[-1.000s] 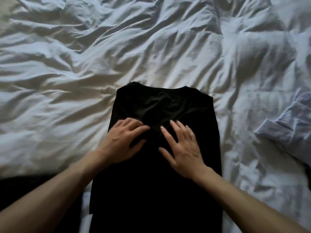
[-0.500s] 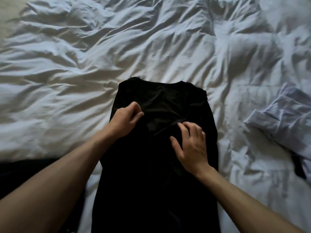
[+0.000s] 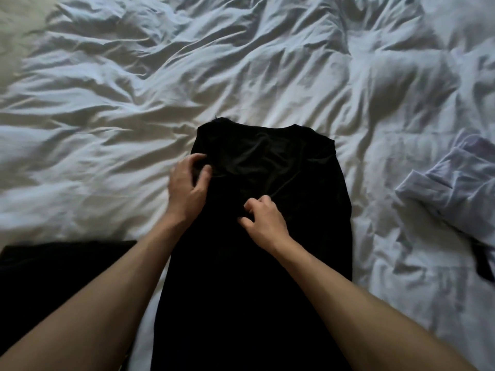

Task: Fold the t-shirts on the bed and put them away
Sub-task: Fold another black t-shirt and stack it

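Observation:
A black t-shirt (image 3: 308,210) lies lengthwise on the white bed (image 3: 134,116), its sides folded in to a narrow strip and its collar end pointing away from me. My left hand (image 3: 187,188) is at the shirt's upper left edge, fingers curled and pinching the fabric near the shoulder. My right hand (image 3: 263,220) sits over the middle of the shirt, fingers curled into the cloth below a crease. The shirt's lower end runs out of view at the bottom.
A pale lilac garment (image 3: 455,188) lies crumpled at the right edge of the bed, with a dark strip (image 3: 482,263) below it. Another black cloth (image 3: 53,263) lies at the lower left under my left forearm. The duvet is rumpled all over.
Both hands went from lying flat on the shirt to curled. The left hand moved up to the left shoulder edge; the right hand closed its fingers in the middle of the shirt.

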